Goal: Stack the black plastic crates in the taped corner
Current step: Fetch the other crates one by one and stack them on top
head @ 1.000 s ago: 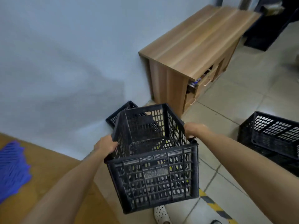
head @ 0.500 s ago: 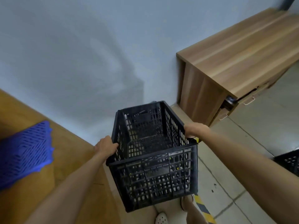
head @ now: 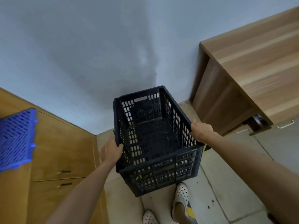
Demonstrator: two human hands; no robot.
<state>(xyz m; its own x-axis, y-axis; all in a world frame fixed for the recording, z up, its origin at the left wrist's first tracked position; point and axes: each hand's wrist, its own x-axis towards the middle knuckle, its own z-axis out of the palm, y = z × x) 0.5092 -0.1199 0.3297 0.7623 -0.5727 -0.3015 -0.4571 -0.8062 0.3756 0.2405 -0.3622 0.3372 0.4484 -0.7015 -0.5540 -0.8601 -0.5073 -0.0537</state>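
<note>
Pale blue wall (head: 84, 50) and beige tiled floor (head: 226, 191) framed the scene, with a wooden desk (head: 252, 78) to the right of the black crate (head: 155, 139) and a yellowish cabinet (head: 61, 151) to its left, a blue perforated mat (head: 15, 138) lying on top. The left hand (head: 113, 150) was closed around the crate's left rim near the front corner. The right hand (head: 201, 130) clamped the right rim, fingers curled over the edge. Between both hands the empty crate hung above the floor, over white perforated shoes (head: 180, 198). Moulded lettering on its front wall was too blurred to read.
</note>
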